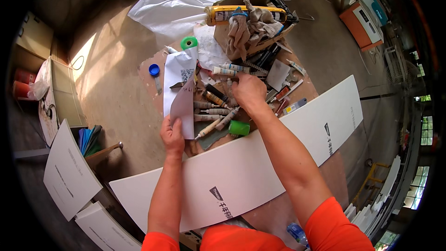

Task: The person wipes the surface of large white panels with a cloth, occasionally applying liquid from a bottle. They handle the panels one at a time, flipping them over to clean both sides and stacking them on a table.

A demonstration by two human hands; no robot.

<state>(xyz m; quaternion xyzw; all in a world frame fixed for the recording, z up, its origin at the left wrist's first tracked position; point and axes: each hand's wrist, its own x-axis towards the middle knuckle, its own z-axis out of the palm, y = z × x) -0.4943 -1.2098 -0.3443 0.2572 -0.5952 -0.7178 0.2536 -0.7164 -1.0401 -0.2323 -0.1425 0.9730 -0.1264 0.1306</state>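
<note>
My left hand (pixel 173 134) is closed on the lower part of a white paper sheet (pixel 186 107), whose edge curls up beside a square printed code. A small dark-bladed tool (pixel 178 85) shows against the paper. My right hand (pixel 250 92) reaches into a pile of tubes, its fingers curled and partly hidden. Just beyond those fingertips lies a white tube (pixel 224 71); whether they grip it is unclear. Below and left of this hand are more tubes, among them a cream tube (pixel 209 128) and a brown-black tube (pixel 214 98). A green cylinder (pixel 239 128) lies closer to me.
A long white panel (pixel 232 172) spans the bench under my forearms. A cardboard box (pixel 260 46) behind the tubes bears a yellow caulking gun (pixel 220 15) and grey gloves (pixel 239 35). Green tape (pixel 189 42) and a blue lid (pixel 154 69) lie left; white sheeting (pixel 172 4) sits beyond.
</note>
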